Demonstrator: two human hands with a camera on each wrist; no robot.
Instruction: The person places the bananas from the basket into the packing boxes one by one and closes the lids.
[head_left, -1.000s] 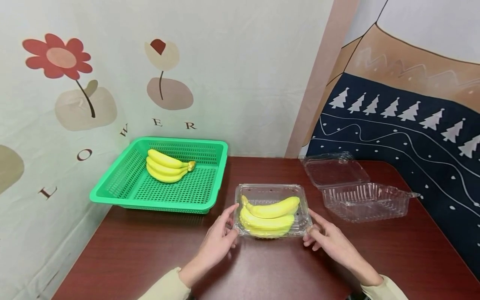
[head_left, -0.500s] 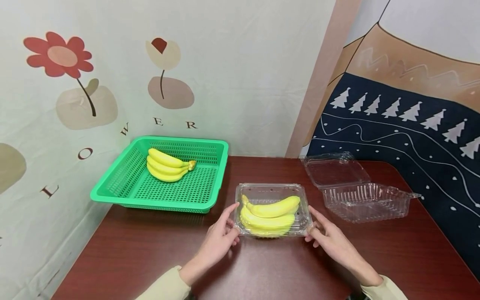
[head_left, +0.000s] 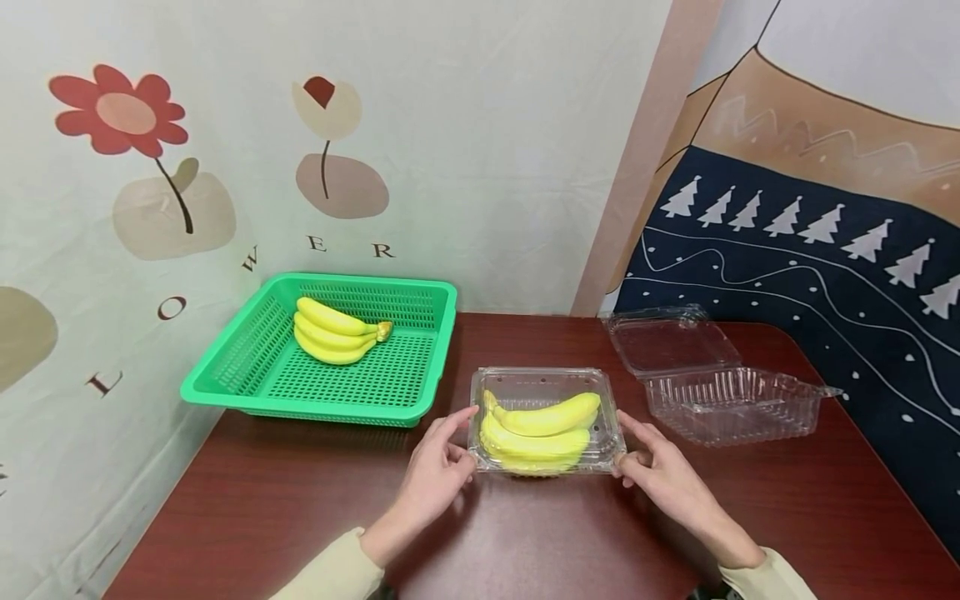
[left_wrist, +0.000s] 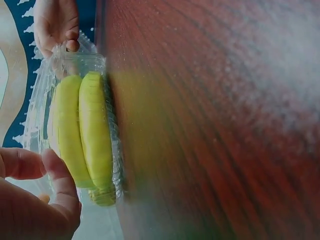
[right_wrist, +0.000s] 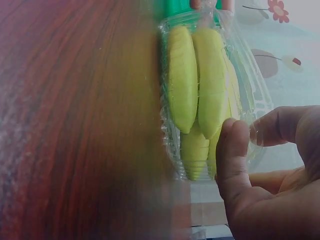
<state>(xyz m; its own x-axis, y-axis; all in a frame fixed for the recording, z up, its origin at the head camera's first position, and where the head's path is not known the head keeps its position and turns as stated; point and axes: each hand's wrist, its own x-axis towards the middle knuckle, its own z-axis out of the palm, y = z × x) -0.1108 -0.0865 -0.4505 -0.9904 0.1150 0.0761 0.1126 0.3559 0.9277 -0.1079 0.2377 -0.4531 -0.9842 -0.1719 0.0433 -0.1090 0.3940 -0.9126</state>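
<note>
A clear plastic clamshell box point(head_left: 540, 379) with its lid down sits on the table in front of me. Inside lies a bunch of yellow bananas point(head_left: 546, 417), seen through the lid. My left hand point(head_left: 437, 467) holds the box's left end, thumb at the near corner and index finger farther up the side. At the opposite end my right hand point(head_left: 663, 475) grips the near right corner in the same way. Both wrist views show a thumb and finger at the lid's edge, with the bananas point(left_wrist: 95, 130) against the clear wall.
A green plastic basket point(head_left: 420, 412) stands at the back left, holding another bunch of bananas point(head_left: 333, 332). At the right, a second clear clamshell box point(head_left: 735, 408) stands with its lid raised. The dark red table point(head_left: 540, 542) meets a printed cloth backdrop point(head_left: 510, 167) behind.
The fingers of both hands have shifted slightly at the ends of the box, the right hand's lower fingers drawing in. The box and bananas stay in place.
</note>
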